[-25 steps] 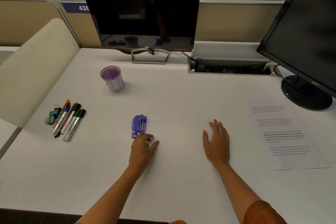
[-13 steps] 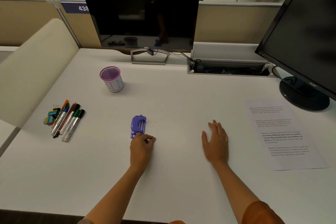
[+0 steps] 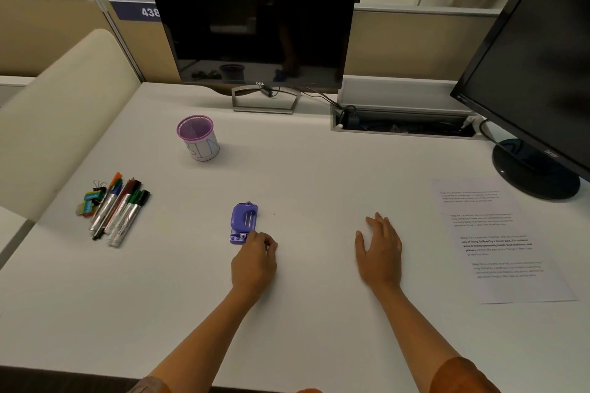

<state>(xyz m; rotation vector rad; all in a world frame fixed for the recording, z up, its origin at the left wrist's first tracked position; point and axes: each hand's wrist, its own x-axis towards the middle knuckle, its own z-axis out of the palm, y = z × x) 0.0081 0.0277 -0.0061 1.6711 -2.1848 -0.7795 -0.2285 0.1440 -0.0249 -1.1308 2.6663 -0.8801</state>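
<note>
A small purple plastic stapler-like gadget (image 3: 243, 222) lies flat on the white desk (image 3: 303, 175), approx. mid-desk. The left hand (image 3: 253, 260), fingers curled, touches its near right corner; whether it pinches the gadget can't be told. The right hand (image 3: 380, 249) rests flat on the desk, fingers straight, well apart to the right. Far left: a bundle of markers (image 3: 119, 210) w/ binder clips (image 3: 91, 199); behind, a purple mesh pen cup (image 3: 197, 137); far right, a printed paper sheet (image 3: 498, 239).

On my counter (image 3: 303, 169) I count two monitors (image 3: 255, 19), one purple mesh cup (image 3: 198, 137), one small purple tool (image 3: 244, 222), one printed sheet (image 3: 498, 239), and one heap of markers (image 3: 119, 209), whose exact number I cannot tell.
</note>
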